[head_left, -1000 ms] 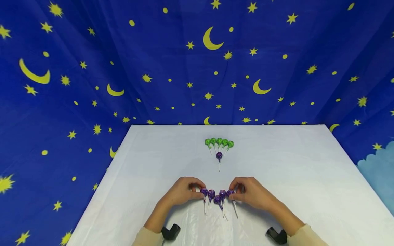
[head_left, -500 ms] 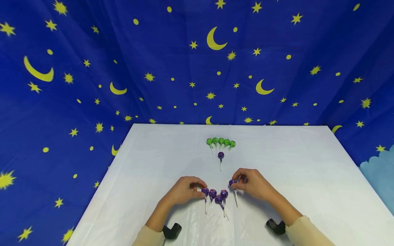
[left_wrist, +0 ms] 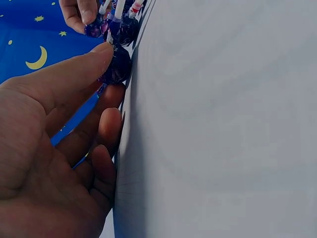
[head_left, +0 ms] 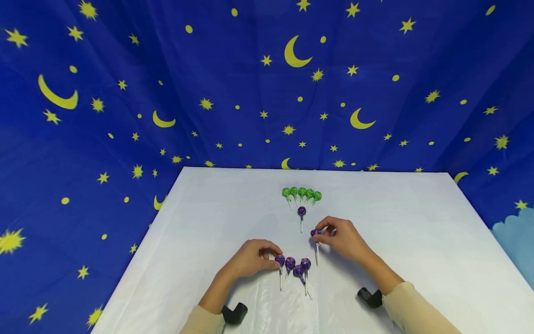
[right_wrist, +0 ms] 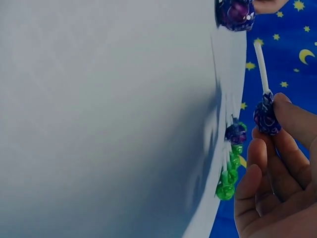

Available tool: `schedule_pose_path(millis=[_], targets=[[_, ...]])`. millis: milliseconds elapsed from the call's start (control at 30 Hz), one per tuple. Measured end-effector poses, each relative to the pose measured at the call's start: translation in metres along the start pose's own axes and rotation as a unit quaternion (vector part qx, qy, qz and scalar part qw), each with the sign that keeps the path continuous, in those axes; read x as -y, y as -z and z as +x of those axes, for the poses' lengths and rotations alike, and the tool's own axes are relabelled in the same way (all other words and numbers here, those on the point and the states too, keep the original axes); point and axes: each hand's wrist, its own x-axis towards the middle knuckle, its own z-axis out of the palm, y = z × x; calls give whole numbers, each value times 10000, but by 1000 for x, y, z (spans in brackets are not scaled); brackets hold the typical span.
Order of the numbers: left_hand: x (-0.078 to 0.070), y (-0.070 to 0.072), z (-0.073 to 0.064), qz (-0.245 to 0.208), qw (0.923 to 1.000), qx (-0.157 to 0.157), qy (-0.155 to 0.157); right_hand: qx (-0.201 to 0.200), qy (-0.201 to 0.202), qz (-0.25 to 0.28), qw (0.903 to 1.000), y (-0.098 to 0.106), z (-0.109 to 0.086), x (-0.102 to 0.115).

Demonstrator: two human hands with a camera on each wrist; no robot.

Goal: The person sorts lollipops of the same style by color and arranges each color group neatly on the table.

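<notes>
In the head view my left hand [head_left: 252, 259] pinches the head of a purple-wrapped lollipop [head_left: 280, 260], whose white stick points toward me on the table. Right beside it lie three more purple lollipops [head_left: 289, 263], two of them overlapping. My right hand [head_left: 344, 239] holds another purple lollipop [right_wrist: 267, 119] by its wrapped head between thumb and fingers, and the right wrist view shows it off the tabletop. Farther back, a single purple lollipop [head_left: 301, 211] lies just below a fan of several green lollipops [head_left: 302, 192].
The white-covered table [head_left: 217, 199] ends at a blue curtain [head_left: 233, 83] with yellow moons and stars. Black wrist mounts [head_left: 235, 314] sit near both sleeves.
My right hand has lifted the rightmost purple lollipop from the near row and carried it away from me, toward the green ones. The left hand stays on its lollipop.
</notes>
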Motion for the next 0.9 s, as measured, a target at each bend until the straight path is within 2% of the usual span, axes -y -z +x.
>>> schedule_pose_path(millis=[233,600,900], targets=[[0,-1,0,-20,10000,41,-4,-109,-86,-105,9998,0,11,-7],[1,1,-3,-87,9999,-35,67,-449,67,-182,9988,-5,36,-13],[0,-1,-1,-112,9999,-36,-15,-496,-296,-298,9979,-9,50,-22]])
